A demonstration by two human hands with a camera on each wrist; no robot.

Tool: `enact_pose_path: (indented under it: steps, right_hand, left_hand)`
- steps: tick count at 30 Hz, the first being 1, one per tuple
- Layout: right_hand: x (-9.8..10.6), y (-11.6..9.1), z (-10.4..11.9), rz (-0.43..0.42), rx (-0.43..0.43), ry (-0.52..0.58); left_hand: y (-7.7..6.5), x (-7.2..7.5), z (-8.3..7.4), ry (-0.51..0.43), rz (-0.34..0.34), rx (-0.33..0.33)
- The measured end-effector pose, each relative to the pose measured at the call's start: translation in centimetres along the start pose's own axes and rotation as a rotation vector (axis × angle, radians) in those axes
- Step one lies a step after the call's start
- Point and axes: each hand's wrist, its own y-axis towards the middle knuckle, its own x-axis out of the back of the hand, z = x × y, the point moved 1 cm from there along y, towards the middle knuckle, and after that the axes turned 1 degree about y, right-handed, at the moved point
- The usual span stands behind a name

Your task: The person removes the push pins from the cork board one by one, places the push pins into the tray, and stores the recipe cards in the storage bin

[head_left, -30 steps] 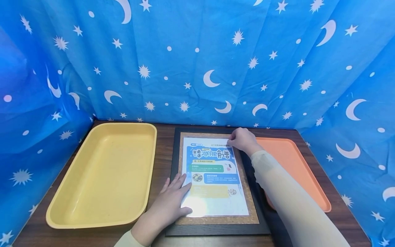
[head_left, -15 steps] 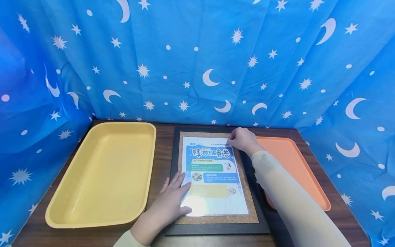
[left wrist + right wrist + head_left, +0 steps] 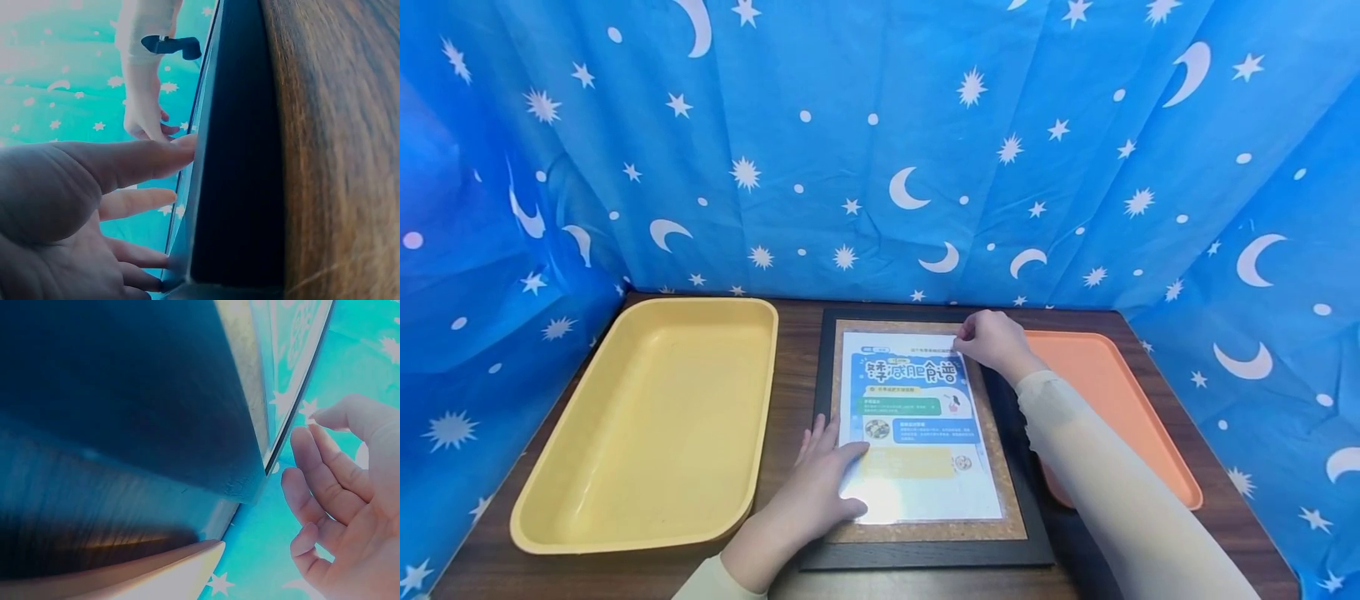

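A glossy printed sheet (image 3: 917, 492) lies on a cork board with a black frame (image 3: 925, 555). Along the sheet's left side, my left hand (image 3: 808, 492) is spread. Its thumb and index fingertip reach the sheet's lower left edge, while the other fingers lie over the frame's left side. At the top right corner is my right hand (image 3: 996, 340), its thumb and fingertips drawn together. Whether anything is between those fingertips is hidden. In the right wrist view, the curled fingers (image 3: 331, 487) show beside the board's far edge.
To the left stands a deep yellow tray (image 3: 771, 350). A shallow orange tray (image 3: 1101, 392) sits on the right, partly behind my right sleeve (image 3: 1097, 467). The brown wooden table (image 3: 801, 350) backs onto a blue curtain with moons and stars (image 3: 820, 150).
My left hand's fingers have slid slightly left, away from the sheet, with the thumb staying at its lower left edge. The right hand keeps its place at the corner.
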Motion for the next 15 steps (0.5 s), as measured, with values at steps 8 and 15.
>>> enact_pose_path:
  steps: [8,15]
  right_hand:
    - [-0.1,-0.16,-0.19,0.012,-0.022,0.036]
    - [-0.12,-0.36,-0.39,-0.006,-0.015,0.06]
  left_hand:
    - [0.69,-0.19,0.36,-0.056,-0.047,-0.004]
    - [0.93,-0.42,0.5,-0.142,-0.087,0.022]
